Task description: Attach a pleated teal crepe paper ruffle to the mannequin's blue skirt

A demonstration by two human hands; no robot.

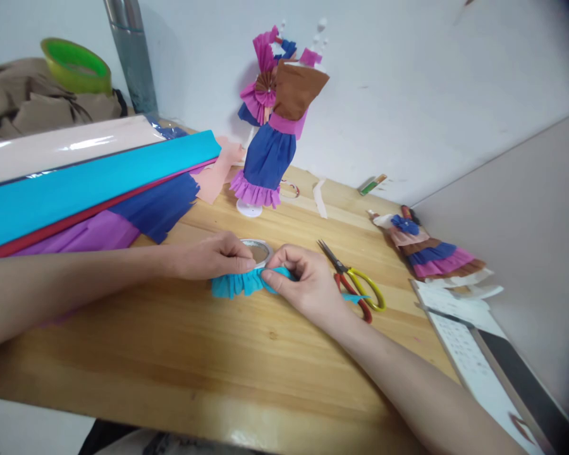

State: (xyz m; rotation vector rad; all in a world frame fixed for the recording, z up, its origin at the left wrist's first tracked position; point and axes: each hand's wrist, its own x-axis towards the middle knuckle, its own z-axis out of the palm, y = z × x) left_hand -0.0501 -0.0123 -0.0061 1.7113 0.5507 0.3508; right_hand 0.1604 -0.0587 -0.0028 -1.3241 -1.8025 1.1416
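Between my hands, low over the wooden table, is a turquoise crepe paper strip (237,285) gathered into ruffles along its left part. My left hand (220,256) pinches its upper edge, thumb pointing right. My right hand (301,278) is closed on the strip just to the right, thumb and forefinger together. A tail of the strip shows past the right hand, by the scissors. Right behind my fingers lies a roll of tape (264,245), partly covered by them. Scissors (355,281) with one yellow and one red handle rest to the right of my right hand.
A small dress form (270,155) in brown, blue and pink paper stands behind my hands. Crepe paper rolls (99,183) lie at left, near a green bowl (76,66) and a metal flask (133,57). Another paper dress (436,253) lies at right above a notebook (464,335).
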